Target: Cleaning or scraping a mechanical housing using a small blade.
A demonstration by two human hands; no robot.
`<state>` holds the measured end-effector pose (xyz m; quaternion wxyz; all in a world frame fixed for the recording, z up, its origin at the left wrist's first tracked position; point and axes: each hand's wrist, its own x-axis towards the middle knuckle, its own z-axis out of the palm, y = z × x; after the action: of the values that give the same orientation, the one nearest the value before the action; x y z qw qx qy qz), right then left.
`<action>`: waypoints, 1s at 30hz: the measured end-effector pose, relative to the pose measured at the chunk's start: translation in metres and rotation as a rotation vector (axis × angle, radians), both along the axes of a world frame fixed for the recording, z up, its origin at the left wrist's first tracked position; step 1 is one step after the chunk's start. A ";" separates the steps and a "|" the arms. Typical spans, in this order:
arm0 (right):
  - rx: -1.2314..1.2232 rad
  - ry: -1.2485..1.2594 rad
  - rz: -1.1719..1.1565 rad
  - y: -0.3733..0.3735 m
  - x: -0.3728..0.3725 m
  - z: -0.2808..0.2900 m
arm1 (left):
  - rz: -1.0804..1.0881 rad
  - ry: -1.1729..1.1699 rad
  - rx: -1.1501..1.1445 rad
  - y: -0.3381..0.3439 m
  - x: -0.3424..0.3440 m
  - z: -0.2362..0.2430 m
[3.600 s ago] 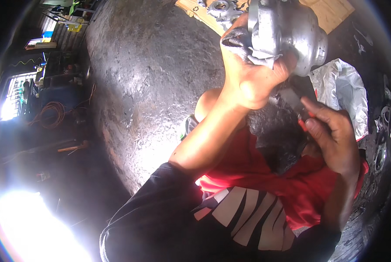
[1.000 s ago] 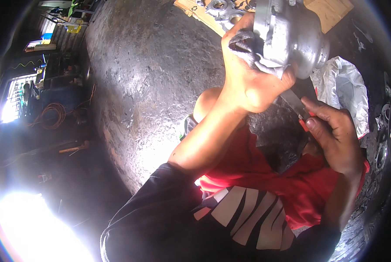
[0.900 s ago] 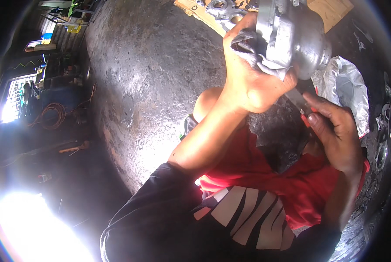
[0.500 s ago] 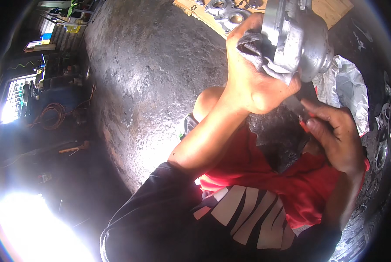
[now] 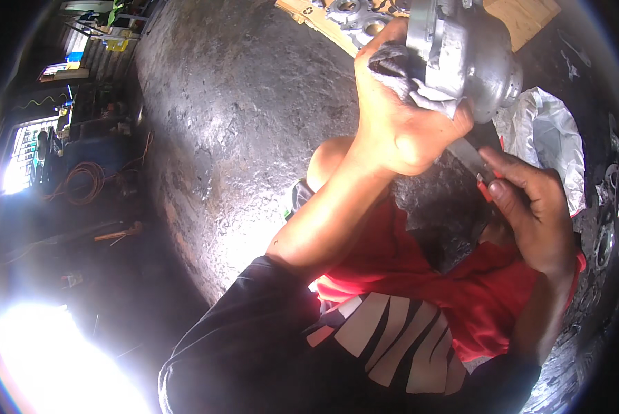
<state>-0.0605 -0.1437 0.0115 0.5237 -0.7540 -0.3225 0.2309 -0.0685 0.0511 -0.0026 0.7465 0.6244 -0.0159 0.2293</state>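
Note:
My left hand [image 5: 406,124] grips a silvery metal housing [image 5: 468,62] with a rounded, stepped end, held high at the upper right, with a crumpled grey cloth [image 5: 392,69] between palm and metal. My right hand [image 5: 530,207], lower right, is closed round the red handle [image 5: 487,192] of a flat metal blade [image 5: 468,155]. The blade angles up to the left beneath the housing and my left hand; its tip is hidden there, so I cannot tell whether it touches the metal.
Cardboard [image 5: 530,21] carrying metal plates [image 5: 364,27] lies at the top. A crumpled silver-white plastic bag [image 5: 551,152] is on the right, with loose metal parts [image 5: 603,245] beyond it. A coiled orange hose [image 5: 85,179] and cluttered shelving stand at the left.
Over the last seconds the housing and my left hand shifted rightward, then moved slightly up and left in the last half second. My right hand keeps its grip on the blade, nearly in place.

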 end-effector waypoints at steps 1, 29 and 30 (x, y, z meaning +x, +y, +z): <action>0.000 0.030 -0.004 0.000 0.000 0.001 | 0.003 -0.139 0.120 0.004 0.004 -0.006; -0.065 -0.404 -0.076 0.008 0.003 0.003 | -0.120 0.384 -0.500 -0.008 0.005 0.004; -0.063 -0.400 -0.073 0.009 0.004 0.003 | -0.118 0.394 -0.480 -0.009 0.006 0.002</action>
<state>-0.0567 -0.1351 0.0144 0.4334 -0.8120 -0.3851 0.0671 -0.0624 0.0420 -0.0011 0.8732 0.4609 0.1474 0.0575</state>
